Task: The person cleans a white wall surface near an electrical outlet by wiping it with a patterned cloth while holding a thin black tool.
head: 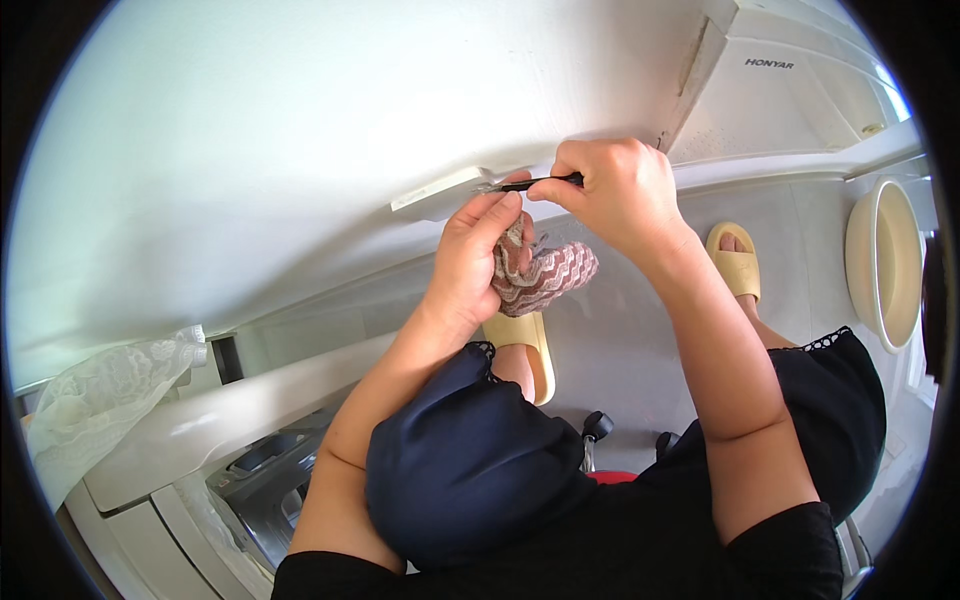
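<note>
My left hand (471,255) holds a bunched knitted cloth (551,277) with brown and white wavy stripes, which hangs below the fingers. Its thumb and fingertips also pinch the front part of a slim black-handled tool (538,182) with a thin, shiny tip. My right hand (619,191) grips the rear of that handle, so the tool lies level between both hands. What the tip is exactly cannot be told. Just behind it, a white ledge (439,189) juts from the pale wall panel (337,97).
A white casing marked HONYAR (795,97) stands at upper right. A cream plastic basin (859,262) is at the far right. Lace cloth (112,405) drapes at left beside a white rounded rail (262,401). My feet wear yellow slippers (735,274) on grey floor tiles (622,352); chair casters (598,425) show below.
</note>
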`<state>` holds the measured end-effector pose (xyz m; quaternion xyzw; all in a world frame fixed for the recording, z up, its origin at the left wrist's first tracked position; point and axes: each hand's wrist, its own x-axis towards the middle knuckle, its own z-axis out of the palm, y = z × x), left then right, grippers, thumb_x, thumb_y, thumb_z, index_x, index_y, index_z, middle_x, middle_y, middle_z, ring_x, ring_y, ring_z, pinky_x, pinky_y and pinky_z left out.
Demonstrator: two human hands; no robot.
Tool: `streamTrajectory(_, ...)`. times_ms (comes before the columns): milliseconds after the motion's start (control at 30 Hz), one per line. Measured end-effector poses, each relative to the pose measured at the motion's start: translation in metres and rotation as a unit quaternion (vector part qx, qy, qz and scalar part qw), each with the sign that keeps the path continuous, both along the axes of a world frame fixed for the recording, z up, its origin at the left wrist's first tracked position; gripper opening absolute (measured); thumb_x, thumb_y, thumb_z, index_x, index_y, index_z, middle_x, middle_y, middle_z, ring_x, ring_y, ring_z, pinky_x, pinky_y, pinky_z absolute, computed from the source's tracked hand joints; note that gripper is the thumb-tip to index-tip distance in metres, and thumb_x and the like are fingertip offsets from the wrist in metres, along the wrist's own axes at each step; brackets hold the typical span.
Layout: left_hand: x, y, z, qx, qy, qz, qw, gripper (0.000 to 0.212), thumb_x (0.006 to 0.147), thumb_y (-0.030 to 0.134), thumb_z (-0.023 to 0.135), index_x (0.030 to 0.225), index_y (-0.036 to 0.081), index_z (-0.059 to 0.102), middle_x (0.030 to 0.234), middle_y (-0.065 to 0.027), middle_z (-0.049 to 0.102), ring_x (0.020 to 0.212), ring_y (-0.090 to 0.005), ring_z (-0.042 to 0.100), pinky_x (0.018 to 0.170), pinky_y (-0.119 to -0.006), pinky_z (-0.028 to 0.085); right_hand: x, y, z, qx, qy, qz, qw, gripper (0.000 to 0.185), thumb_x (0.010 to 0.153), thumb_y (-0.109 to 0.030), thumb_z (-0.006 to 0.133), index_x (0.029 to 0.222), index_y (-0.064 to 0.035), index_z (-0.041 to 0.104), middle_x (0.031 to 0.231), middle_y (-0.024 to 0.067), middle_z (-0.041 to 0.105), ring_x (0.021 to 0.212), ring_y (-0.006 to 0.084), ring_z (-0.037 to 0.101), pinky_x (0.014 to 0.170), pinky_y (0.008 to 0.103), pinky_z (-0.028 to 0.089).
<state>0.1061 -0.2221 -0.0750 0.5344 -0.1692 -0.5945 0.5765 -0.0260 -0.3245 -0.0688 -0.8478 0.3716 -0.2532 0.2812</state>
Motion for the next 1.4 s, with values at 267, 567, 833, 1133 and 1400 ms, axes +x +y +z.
streamTrajectory(267,0.001,-0.001,0.003,-0.011,-0.001,0.016,1.000,0.020,0.087,0.025,0.054,0.096,0.007,0.056,0.065,-0.0037,0.053,0.045,-0.0131,0.047,0.051,-0.025,0.043,0.005,0.001,0.000,-0.014,-0.022,-0.038,0.999,0.029,0.065,-0.035,0.071,0.061,-0.0088,0.059,0.051,0.0047,0.054,0.049,0.0241,0.055,0.048,0.0354,0.043)
streamTrajectory(567,0.003,0.010,0.006,-0.026,0.020,-0.005,0.999,0.028,0.088,0.022,0.052,0.109,0.003,0.055,0.063,-0.0050,0.052,0.047,-0.0142,0.047,0.046,-0.024,0.039,0.002,0.011,-0.002,0.019,-0.064,0.005,0.998,0.025,0.068,-0.031,0.070,0.065,-0.0080,0.061,0.052,0.0065,0.055,0.048,0.0254,0.054,0.047,0.0339,0.043)
streamTrajectory(833,0.028,0.038,0.003,0.004,-0.093,0.058,0.994,0.023,0.088,0.023,0.053,0.095,0.003,0.062,0.063,-0.0023,0.053,0.048,-0.0091,0.048,0.044,-0.021,0.038,0.019,0.059,0.000,0.284,-0.108,0.110,0.946,0.012,0.081,-0.010,0.051,0.084,0.0002,0.056,0.067,0.0176,0.058,0.061,0.0315,0.057,0.058,0.0361,0.045)
streamTrajectory(1133,0.043,0.049,0.016,-0.045,-0.121,0.139,0.982,0.023,0.087,0.021,0.052,0.076,0.002,0.059,0.056,-0.0025,0.054,0.047,-0.0069,0.049,0.045,-0.020,0.039,0.050,0.089,0.032,0.606,-0.184,0.093,0.768,0.015,0.089,-0.010,0.044,0.092,0.0024,0.053,0.066,0.0023,0.052,0.046,0.0051,0.043,0.040,0.0191,0.035)
streamTrajectory(1400,0.042,0.043,0.014,-0.032,-0.096,0.123,0.987,0.023,0.087,0.019,0.050,0.072,0.003,0.057,0.053,-0.0005,0.050,0.044,-0.0060,0.044,0.042,-0.021,0.034,0.055,0.106,0.036,0.654,-0.258,0.003,0.711,0.012,0.089,-0.009,0.043,0.089,0.0015,0.050,0.067,0.0033,0.050,0.045,0.0055,0.039,0.038,0.0193,0.032)
